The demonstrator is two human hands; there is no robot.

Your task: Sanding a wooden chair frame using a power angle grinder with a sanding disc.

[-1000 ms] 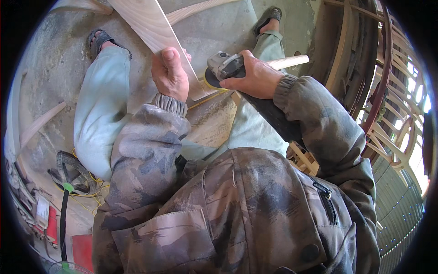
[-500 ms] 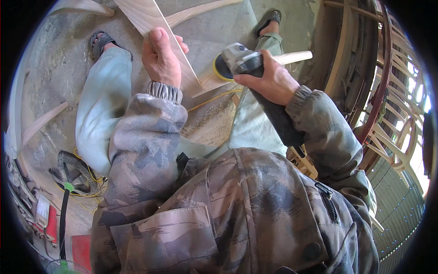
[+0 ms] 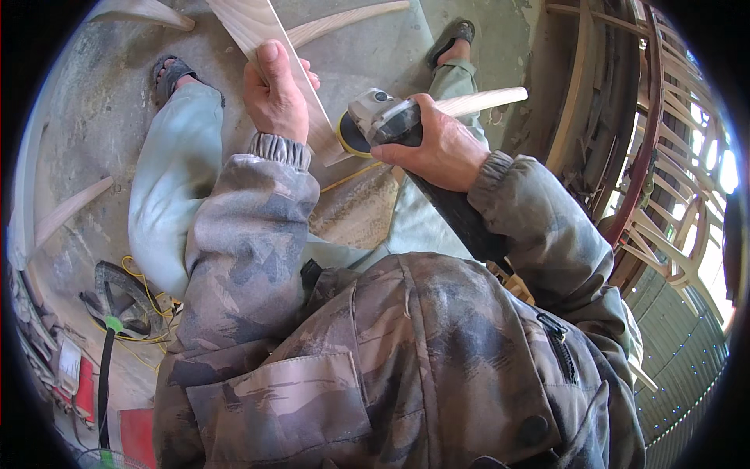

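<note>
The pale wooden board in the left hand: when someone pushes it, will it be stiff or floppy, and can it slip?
The pale wooden board is probably stiff: it extends past the left hand without visible bending. Its face looks smooth, so it could slip somewhat.

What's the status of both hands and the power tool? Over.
Left hand holds pale board. Right hand grips power tool. Yellow-rimmed disc at board's edge, contact unclear. Wooden piece behind tool.

a stained grey concrete floor (image 3: 367,59); at right, slatted wooden frames (image 3: 681,267) against bright daylight (image 3: 728,173), near corrugated sheeting (image 3: 676,363) dotted with light.
</note>
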